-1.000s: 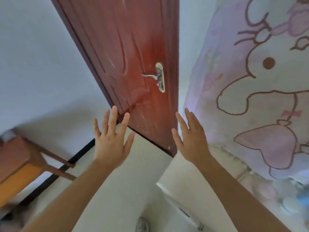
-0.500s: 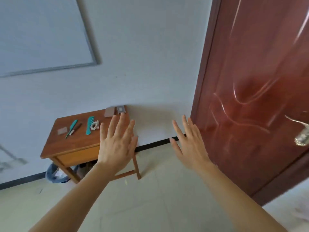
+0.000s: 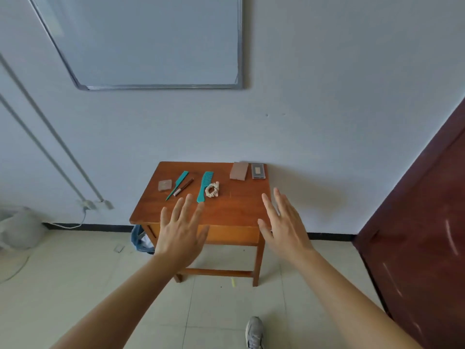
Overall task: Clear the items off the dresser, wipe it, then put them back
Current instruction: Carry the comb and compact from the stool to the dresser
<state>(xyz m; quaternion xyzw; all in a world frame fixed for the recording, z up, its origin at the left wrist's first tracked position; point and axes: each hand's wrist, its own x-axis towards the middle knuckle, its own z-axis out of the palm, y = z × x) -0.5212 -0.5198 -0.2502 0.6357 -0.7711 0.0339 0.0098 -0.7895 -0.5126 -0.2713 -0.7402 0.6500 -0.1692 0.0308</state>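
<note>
Tabletop now centred vs. prev. frame. Left hand, right hand splayed wide, empty. Lift wide-tooth comb first, then scrunchie beside it.

Left hand, right hand raised, fingers straight, empty, before wooden dresser. On top: teal comb, scrunchie just beside at 3 o'clock; brown box at the far edge, toward 1 o'clock

Whiteboard on pale wall, tiled floor, perhaps a bag left.
</note>
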